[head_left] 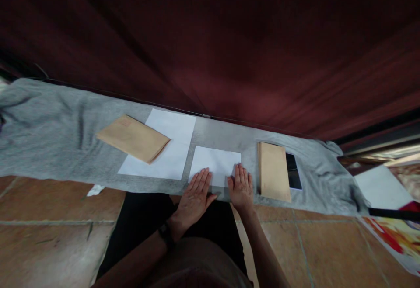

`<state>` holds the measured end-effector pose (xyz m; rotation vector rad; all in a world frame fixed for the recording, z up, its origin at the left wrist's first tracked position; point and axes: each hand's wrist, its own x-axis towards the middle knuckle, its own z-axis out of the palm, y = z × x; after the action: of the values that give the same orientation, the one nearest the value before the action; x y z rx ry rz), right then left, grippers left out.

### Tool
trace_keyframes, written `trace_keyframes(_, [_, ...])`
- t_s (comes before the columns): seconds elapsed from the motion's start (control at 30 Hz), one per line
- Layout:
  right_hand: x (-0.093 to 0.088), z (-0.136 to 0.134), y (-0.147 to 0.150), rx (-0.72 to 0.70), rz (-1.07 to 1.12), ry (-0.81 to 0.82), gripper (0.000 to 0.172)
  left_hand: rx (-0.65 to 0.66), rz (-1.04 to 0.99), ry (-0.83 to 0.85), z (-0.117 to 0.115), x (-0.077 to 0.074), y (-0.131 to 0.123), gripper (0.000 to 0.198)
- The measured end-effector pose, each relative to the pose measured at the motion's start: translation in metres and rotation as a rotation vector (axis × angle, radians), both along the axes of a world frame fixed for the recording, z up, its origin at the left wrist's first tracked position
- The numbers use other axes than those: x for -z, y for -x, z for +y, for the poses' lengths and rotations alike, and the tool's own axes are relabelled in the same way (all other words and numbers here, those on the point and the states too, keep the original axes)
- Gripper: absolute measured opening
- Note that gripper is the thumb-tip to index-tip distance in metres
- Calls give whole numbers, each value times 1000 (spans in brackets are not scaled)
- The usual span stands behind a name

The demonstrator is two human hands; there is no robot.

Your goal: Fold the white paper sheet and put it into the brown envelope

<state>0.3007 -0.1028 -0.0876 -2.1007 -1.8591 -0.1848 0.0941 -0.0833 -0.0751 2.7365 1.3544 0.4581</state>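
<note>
A smaller white sheet of paper (215, 160), perhaps folded, lies flat in front of me on the grey cloth. My left hand (196, 194) rests on its near left corner, fingers stretched out and thumb apart. On the near right corner lies my right hand (241, 188), its fingers also extended flat. To the left is a larger stack or sheet of white paper (175, 144), partly covered by brown envelopes (134, 138). Another stack of brown envelopes (274, 170) lies right of my right hand.
The grey cloth (226, 134) covers a long narrow surface. A dark phone (293, 172) sits partly under the right envelopes. Behind hangs a dark red curtain-like backdrop (210, 60). Crumpled white tissue (95, 190) lies on the tiled floor (49, 244). A colourful printed item (397, 235) is at far right.
</note>
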Motion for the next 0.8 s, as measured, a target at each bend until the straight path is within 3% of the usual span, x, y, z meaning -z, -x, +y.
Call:
trace_keyframes(0.17, [-7,-1,11,-6,69,-2,58,-78,-28,12,2,-8,0,64])
trace_keyframes(0.33, [-14,9,29,-189,143,65,56,-72,-103,57,26,-18,-27,61])
trace_keyframes(0.53, [-13,27,27,-236,120,94,54,-48,-101,74,61,-12,-39,56])
trace_keyframes(0.8, [-12,56,29,-212,109,117,51,-36,-39,79,75,-7,-38,55])
